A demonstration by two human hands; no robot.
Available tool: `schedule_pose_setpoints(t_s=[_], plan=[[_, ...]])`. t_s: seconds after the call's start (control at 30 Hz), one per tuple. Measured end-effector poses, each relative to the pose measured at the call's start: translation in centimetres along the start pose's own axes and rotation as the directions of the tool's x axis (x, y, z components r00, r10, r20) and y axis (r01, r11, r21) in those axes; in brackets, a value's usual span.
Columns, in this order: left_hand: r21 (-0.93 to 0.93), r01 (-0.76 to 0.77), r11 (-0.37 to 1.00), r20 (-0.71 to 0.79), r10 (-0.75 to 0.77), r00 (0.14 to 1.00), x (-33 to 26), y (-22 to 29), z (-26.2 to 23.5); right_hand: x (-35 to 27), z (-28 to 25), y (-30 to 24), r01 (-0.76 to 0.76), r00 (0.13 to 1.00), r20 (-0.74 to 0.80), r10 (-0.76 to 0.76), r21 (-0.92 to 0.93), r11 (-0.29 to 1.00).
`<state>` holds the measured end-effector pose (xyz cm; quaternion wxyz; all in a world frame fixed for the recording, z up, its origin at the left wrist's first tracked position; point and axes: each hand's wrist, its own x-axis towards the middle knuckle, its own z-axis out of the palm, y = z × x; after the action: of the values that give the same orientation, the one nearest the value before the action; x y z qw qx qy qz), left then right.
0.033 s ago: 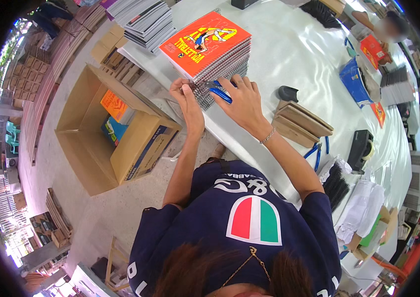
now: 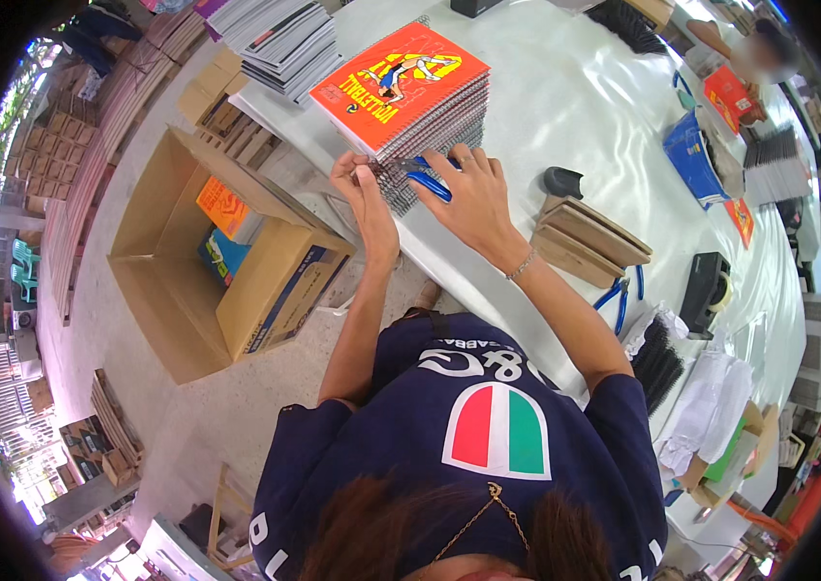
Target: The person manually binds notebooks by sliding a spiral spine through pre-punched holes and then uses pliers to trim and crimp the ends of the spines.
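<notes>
A tall stack of spiral notebooks (image 2: pixel 401 82) with orange-red covers stands on the table edge in front of me, wire bindings facing me. My left hand (image 2: pixel 370 208) is at the stack's near left corner. Its thumb and fingers pinch the notebook edge by the wire, with the exact spot partly hidden. In my right hand (image 2: pixel 476 198) is a pair of blue-handled cutting pliers (image 2: pixel 430 182). Their jaws point left toward the wire ends, close to my left fingertips. The fingers of my right hand curl over the handles.
A cardboard box (image 2: pixel 173 315) with a few notebooks stands open at left. More books (image 2: pixel 279 48) are piled behind. To the right lie cardboard pieces (image 2: pixel 589 242), another blue-handled tool (image 2: pixel 619 300), a tape dispenser (image 2: pixel 706 290) and a blue container (image 2: pixel 696 160). Another person is at far right.
</notes>
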<state>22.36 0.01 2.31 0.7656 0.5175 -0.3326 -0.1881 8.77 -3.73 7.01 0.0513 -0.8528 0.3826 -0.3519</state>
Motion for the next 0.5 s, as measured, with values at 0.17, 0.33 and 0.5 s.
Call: schedule_pose_setpoints(t_s=[0.17,0.33,0.5], plan=[[0.038,0.026,0.999,0.122,-0.03,0.992,-0.34,0.11,-0.4,0.31,0.52,-0.31,0.01,1.0,-0.015,-0.01,0.012,1.0],[0.066,0.063,0.996,0.127,-0.071,0.989,-0.55,-0.41,-0.77,0.31,1.13,-0.29,-0.013,0.998,0.056,0.006,0.116,0.993],[0.086,0.053,0.995,0.124,-0.063,0.99,-0.53,-0.43,-0.64,0.16,1.06,-0.51,-0.114,0.982,0.169,0.085,0.172,0.978]])
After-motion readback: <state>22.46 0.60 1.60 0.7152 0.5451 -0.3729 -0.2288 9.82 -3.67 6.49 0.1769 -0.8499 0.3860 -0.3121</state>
